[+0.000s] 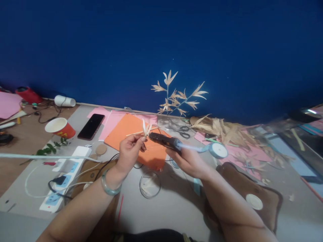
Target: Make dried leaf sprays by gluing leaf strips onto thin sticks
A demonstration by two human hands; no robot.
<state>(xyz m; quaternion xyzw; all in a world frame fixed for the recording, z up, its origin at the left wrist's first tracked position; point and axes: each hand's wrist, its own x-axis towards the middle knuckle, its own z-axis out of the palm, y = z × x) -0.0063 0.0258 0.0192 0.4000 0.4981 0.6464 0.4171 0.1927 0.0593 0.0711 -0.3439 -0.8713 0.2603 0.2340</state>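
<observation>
My left hand (130,150) is closed in a pinch on a small pale leaf sprig (146,128) held up over the orange paper (136,136). My right hand (188,161) grips a black glue gun (164,140) whose tip points left and almost touches the sprig. A roll of light blue tape (218,150) sits just right of my right hand. A green bangle (110,188) is on my left wrist.
A blue branch with pale leaves (176,95) stands against the blue wall. Scissors (183,131), dried leaves (224,129), pink paper (111,122), a phone (91,126), a red cup (60,127), a white power strip (64,176) and a brown pouch (252,195) lie around.
</observation>
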